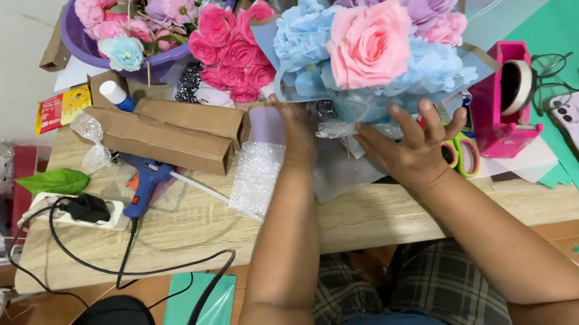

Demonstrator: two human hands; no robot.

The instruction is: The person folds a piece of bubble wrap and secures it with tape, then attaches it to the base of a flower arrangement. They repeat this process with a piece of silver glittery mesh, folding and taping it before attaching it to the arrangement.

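We steadied the bouquet near the tabletop's far edge, our left hand closed around its wrapped stem, so the blooms faced us. Our right hand lay spread open against the blue wrapping paper, apparently smoothing it. The tape dispenser waited toward the right edge.

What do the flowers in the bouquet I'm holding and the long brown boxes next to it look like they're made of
The bouquet flowers look artificial, probably fabric or foam: petals are matte, evenly coloured and very regular. Its blue wrap looks like thin paper or film. The long brown boxes look like plain kraft cardboard, matte with sharp folded edges. The left hand and right hand rest at the bouquet's base.
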